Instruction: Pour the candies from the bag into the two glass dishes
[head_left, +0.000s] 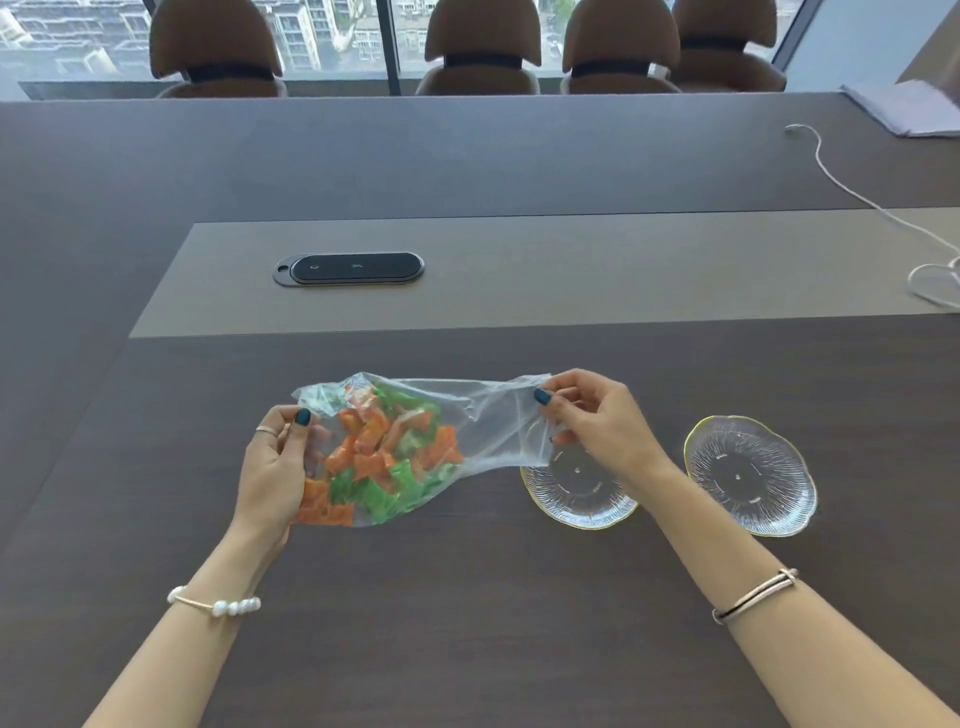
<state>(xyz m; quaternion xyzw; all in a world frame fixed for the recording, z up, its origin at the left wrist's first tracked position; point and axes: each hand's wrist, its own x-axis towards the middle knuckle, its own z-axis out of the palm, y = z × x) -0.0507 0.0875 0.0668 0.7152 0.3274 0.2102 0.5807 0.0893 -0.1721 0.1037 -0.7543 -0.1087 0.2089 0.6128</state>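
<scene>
**A:** ok so nearest the camera you get two bare forearms coming up from the bottom edge. Left wrist has a pearl-bead bracelet (215, 603), right wrist a thin silver double-band bangle (756, 594).

**B:** and the hands themselves?

**A:** left hand (278, 467) has its grip closed on the bottom end of the clear plastic bag (467, 415), thumb on top, fingers underneath the loaded part. There's a ring on one finger and dark teal nail polish. The right hand (597, 418) is pinching the open mouth end of the bag between thumb and fingertips, so that grip is closed on the plastic too.

**B:** where's the bag sitting?

**A:** stretched sideways between the two hands, low over the dark brown wood-grain tabletop (467, 597). Can't tell if the belly actually touches the wood. The orange and green wrapped candies (384, 457) are all bunched at the left end by the left hand; the right half of the bag is just slack film.

**B:** dishes?

**A:** two clear ribbed glass dishes with gold scalloped rims. The nearer glass dish (579, 493) sits right under the right hand and wrist, partly covered by them and by the bag's mouth. The second glass dish (750, 475) is just beside it to the right, fully in view. No candy in either.

**B:** further back?

**A:** a lighter grey inset strip (571, 270) with a black oval power hatch (349, 268), a white cable (852, 192) on the right, then brown padded chairs (483, 47) along the window.
</scene>
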